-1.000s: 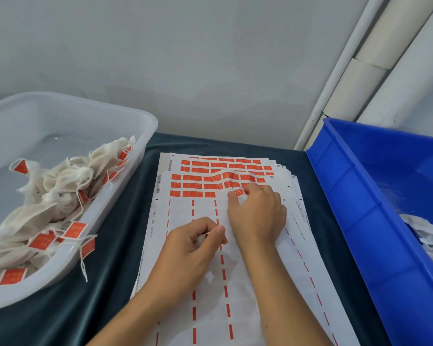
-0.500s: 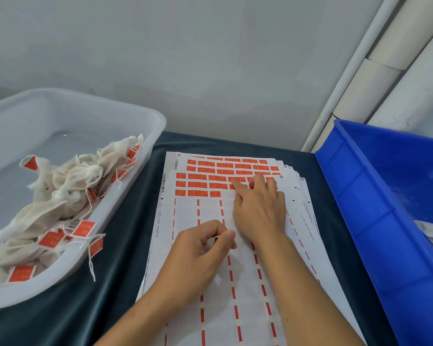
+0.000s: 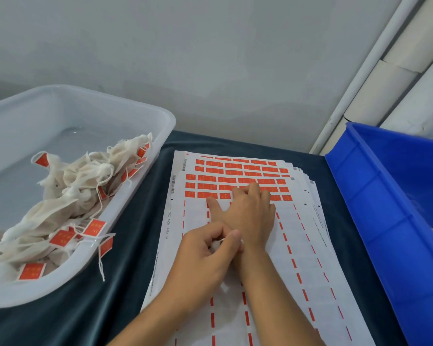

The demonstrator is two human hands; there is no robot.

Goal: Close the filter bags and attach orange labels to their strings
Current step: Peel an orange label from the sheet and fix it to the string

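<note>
A stack of label sheets lies on the dark cloth, with rows of orange labels left at its far end. My right hand lies flat on the top sheet, fingertips on the nearest row of orange labels and thumb spread to the left. My left hand is curled around a white filter bag, pinching it between thumb and fingers just behind my right wrist. Most of the bag is hidden inside the fist.
A clear plastic tub on the left holds several white filter bags with orange labels on their strings. A blue bin stands on the right with something white inside. Wall and pipes are behind.
My right hand has flattened and slid over the orange label rows, thumb now spread left. My left hand keeps its grip on the bag. The view has shifted slightly.
</note>
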